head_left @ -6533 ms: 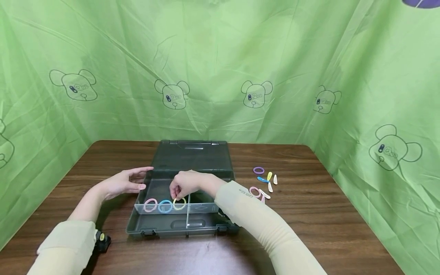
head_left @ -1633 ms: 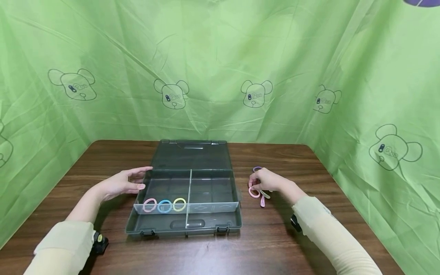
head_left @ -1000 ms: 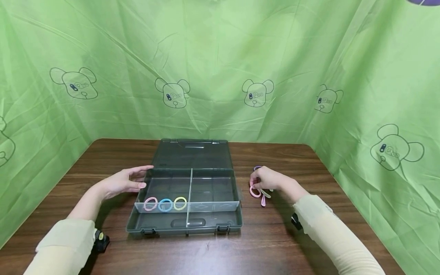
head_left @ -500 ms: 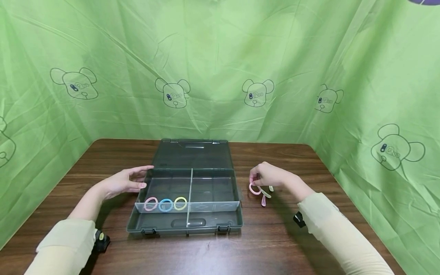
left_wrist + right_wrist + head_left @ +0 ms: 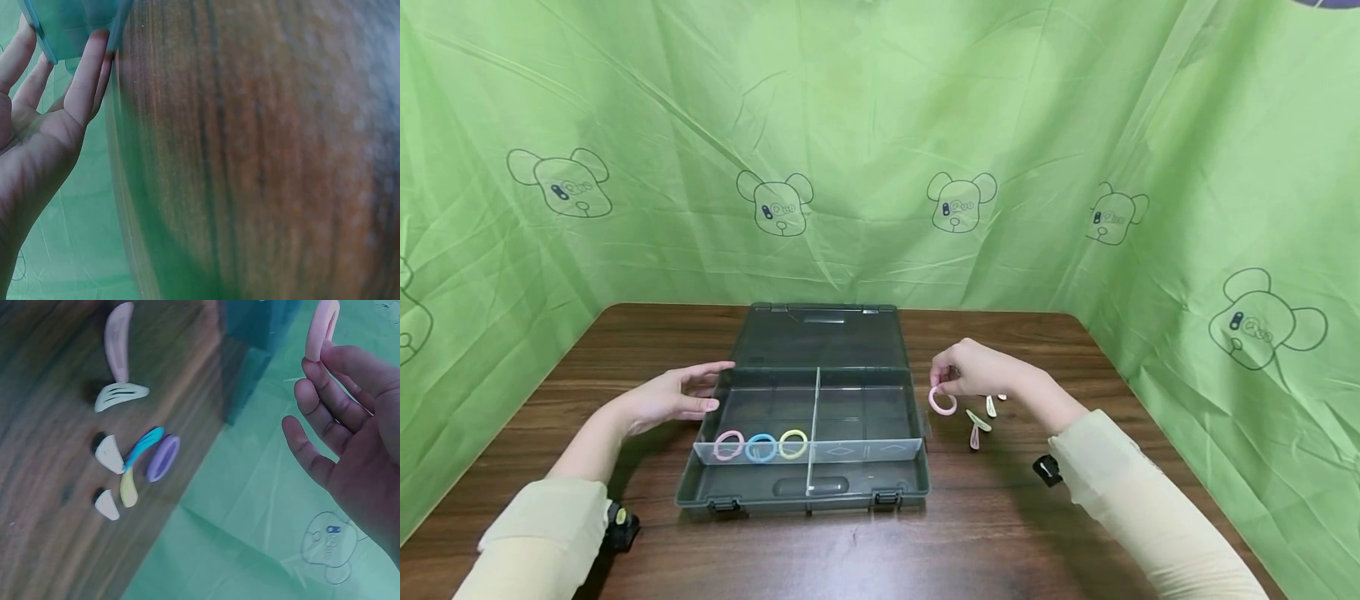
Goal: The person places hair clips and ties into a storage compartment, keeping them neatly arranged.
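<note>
My right hand [image 5: 977, 369] pinches a pink hair tie [image 5: 942, 402] between thumb and fingertips, just right of the box and above the table. The right wrist view shows this hair tie [image 5: 320, 331] at the fingertips, the other fingers loosely bent. A dark see-through divided box [image 5: 867, 412] lies with its lid folded back. Along its left divider stand a pink hair tie [image 5: 728, 445], a blue hair tie [image 5: 762, 448] and a yellow hair tie [image 5: 793, 444]. My left hand [image 5: 658, 404] touches the box's left side with extended fingers; in the left wrist view, fingertips meet its wall [image 5: 69, 37].
Right of the box lie a pink hair clip [image 5: 974, 437], a pale clip [image 5: 978, 421] and white clips. A purple hair tie [image 5: 164, 459], blue clip [image 5: 144, 447] and yellow clip [image 5: 129, 489] appear in the right wrist view. Green cloth [image 5: 865, 125] surrounds the table.
My right hand left the yellow hair tie in the box and went right to the loose pieces. It then lifted the pink hair tie, moving slightly left. My left hand stayed put.
</note>
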Available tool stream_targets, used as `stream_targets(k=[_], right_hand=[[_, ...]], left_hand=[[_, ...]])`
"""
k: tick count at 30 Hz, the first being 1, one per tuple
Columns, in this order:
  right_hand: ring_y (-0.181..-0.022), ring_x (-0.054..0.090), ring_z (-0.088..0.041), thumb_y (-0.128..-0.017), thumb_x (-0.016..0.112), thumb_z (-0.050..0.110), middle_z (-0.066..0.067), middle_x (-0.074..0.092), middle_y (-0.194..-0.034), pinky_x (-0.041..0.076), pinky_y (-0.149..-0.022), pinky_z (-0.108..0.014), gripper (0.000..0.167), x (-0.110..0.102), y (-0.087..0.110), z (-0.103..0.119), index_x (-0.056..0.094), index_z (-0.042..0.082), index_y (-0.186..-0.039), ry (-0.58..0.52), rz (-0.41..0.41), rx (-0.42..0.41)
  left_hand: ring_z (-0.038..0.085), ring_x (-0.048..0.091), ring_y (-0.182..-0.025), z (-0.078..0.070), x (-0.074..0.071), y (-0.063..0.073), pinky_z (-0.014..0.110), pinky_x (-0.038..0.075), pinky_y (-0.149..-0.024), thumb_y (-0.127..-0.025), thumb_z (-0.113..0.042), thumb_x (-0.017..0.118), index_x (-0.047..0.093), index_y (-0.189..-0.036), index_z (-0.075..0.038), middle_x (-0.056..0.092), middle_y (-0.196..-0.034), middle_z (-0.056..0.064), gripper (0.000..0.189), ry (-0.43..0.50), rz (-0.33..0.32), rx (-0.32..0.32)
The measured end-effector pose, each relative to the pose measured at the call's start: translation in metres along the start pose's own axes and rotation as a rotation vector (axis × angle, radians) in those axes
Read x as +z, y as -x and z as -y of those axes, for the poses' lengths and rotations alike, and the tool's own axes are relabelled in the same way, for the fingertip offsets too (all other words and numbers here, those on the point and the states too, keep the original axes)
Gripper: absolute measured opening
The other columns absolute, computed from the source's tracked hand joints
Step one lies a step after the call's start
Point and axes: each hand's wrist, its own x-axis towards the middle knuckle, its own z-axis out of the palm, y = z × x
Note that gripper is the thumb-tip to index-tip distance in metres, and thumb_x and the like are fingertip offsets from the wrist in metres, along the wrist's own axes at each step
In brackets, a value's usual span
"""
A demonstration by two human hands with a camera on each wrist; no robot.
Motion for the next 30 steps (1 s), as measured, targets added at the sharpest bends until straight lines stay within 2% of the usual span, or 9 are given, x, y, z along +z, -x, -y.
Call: stream_targets(k=[9,15,22,30], right_hand=[[-0.064,0.057,-0.010,-0.084,0.068,0.012,0.010,0.061,-0.068,0.046,-0.060,-0.021,0.006,-0.015,-0.012,0.021,0.067,0.015,-0.079,0.014,-0.023,-0.041],[-0.062,0.055,-0.005,-0.085,0.067,0.012,0.010,0.061,-0.067,0.046,-0.059,-0.021,0.003,-0.026,-0.023,0.034,0.069,0.013,-0.082,0.041,-0.037,-0.048],[-0.062,0.055,-0.003,-0.085,0.068,0.014,0.010,0.061,-0.067,0.047,-0.060,-0.022,0.005,-0.035,-0.037,0.053,0.067,0.016,-0.081,0.051,-0.080,-0.063],[-0.060,0.052,-0.002,-0.083,0.069,0.013,0.010,0.060,-0.065,0.045,-0.059,-0.020,0.005,-0.032,-0.059,0.072,0.068,0.015,-0.079,0.073,-0.155,-0.071]], left_hand=[[0.041,0.033,-0.130,0.000,0.000,0.000,0.034,0.047,-0.094,-0.090,-0.009,0.063,0.021,-0.151,-0.011,0.018,-0.147,0.033,0.073,0.001,0.006,0.002],[0.041,0.032,-0.130,-0.001,0.001,0.001,0.033,0.047,-0.094,-0.090,-0.008,0.062,0.021,-0.151,-0.011,0.017,-0.147,0.033,0.073,0.005,0.004,0.002],[0.043,0.028,-0.132,-0.001,0.000,0.002,0.033,0.047,-0.093,-0.089,-0.010,0.064,0.021,-0.150,-0.010,0.017,-0.147,0.033,0.074,0.003,0.004,0.007],[0.041,0.041,-0.125,-0.001,-0.003,-0.002,0.034,0.050,-0.090,-0.089,-0.010,0.065,0.025,-0.149,-0.012,0.021,-0.145,0.033,0.072,-0.055,0.002,0.012]])
